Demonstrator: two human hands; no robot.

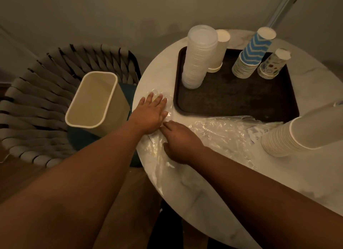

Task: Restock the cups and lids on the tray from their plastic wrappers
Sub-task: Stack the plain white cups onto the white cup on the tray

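Note:
A dark brown tray sits on the round white table. On it stand a tall stack of clear lids, a white cup stack, a blue zigzag cup stack and a small patterned cup stack. Clear plastic wrappers lie crumpled on the table in front of the tray. My left hand lies flat with straight fingers on the wrapper at the table's left edge. My right hand rests on the plastic just beside it, fingers bent down onto the film.
A tall stack of cream cups lies tilted at the right, off the tray. A cream waste bin stands on a woven chair left of the table. The wall is close behind.

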